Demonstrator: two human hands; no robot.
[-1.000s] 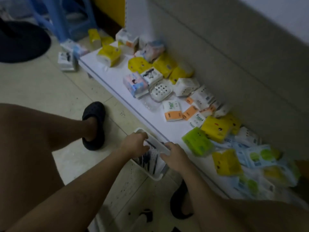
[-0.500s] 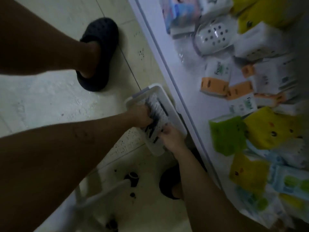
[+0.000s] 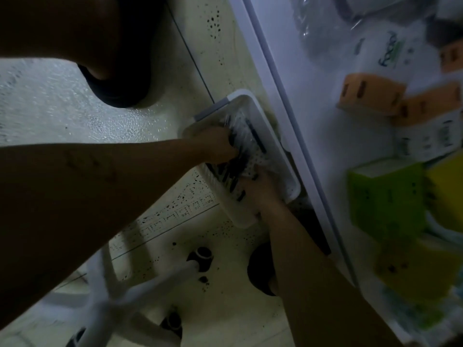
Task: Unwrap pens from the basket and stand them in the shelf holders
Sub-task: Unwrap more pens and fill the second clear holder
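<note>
Item: clear-wrapped bundle of dark pens [image 3: 244, 149], in a white plastic basket [image 3: 239, 219] on the pale floor [image 3: 75, 108], just beside the low white bench [image 3: 295, 101].
Left hand [image 3: 215, 144]: curled on the bundle's far part.
Right hand [image 3: 260, 187]: gripped its near end.
Risk: the slick wrap might tear suddenly and scatter the pens.
Writing: green print on a white packet [image 3: 390, 51], too blurred to read.

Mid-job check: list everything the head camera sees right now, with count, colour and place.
basket: one, white, floor beside shelf
wrapped pens: one bundle, dark, in basket
shelf: one, white, right
orange packs: about three, on shelf
green pack: one, on shelf
yellow packs: about two, on shelf
slippers: two, black, floor
frame: one, white, blurred, lower left
left hand: grips pens
right hand: grips pens
</note>
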